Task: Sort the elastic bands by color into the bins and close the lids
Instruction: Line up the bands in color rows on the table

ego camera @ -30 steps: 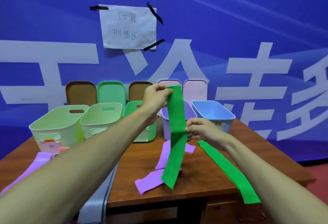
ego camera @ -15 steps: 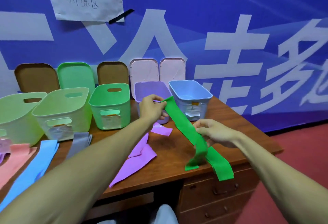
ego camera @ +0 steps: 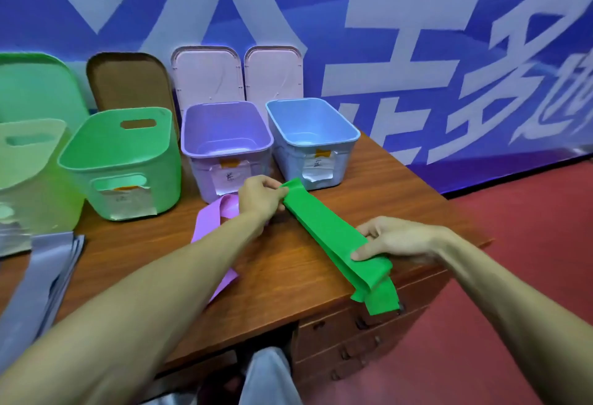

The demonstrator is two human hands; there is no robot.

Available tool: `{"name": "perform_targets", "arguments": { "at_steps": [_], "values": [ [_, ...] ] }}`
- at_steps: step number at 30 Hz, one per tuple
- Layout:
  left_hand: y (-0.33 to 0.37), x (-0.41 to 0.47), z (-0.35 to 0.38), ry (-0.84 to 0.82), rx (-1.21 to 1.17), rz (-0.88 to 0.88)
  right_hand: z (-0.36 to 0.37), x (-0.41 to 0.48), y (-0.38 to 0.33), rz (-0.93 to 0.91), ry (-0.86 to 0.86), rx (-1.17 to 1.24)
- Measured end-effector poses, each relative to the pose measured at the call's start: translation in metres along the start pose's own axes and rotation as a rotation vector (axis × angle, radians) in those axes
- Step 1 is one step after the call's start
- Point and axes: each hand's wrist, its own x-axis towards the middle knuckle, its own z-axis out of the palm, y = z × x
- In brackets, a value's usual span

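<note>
A green elastic band (ego camera: 330, 234) lies folded along the right part of the wooden table (ego camera: 282, 279). My left hand (ego camera: 261, 197) pinches its far end, just in front of the purple bin (ego camera: 226, 141). My right hand (ego camera: 393, 239) grips the band near the fold at the table's right edge, and the band's loose ends hang over that edge. A green bin (ego camera: 123, 160) stands left of the purple one and a blue bin (ego camera: 313, 136) to its right. All three bins are open. A purple band (ego camera: 211, 221) lies partly under my left forearm.
Lids lean against the blue wall behind the bins: green (ego camera: 35, 86), brown (ego camera: 128, 83) and two pale pink (ego camera: 208, 75). A pale green bin (ego camera: 29, 167) is at the left edge. Grey bands (ego camera: 38, 279) lie at the front left. Desk drawers (ego camera: 349, 340) sit below the table's right end.
My left hand lowered the green band's end from in front of the bins down to the table. The band now lies folded flat, with my right hand nearer the table's edge. The view shifted right and down.
</note>
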Motion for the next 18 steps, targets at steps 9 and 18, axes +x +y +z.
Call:
{"name": "perform_targets", "arguments": {
  "at_steps": [9,18],
  "values": [
    [-0.011,0.013,0.033,0.059,0.319,0.057,-0.002,0.006,0.016,0.129,-0.003,-0.105],
    [-0.021,0.021,0.041,-0.043,0.502,0.109,-0.005,0.018,0.033,0.096,0.142,-0.217]
  ]
}}
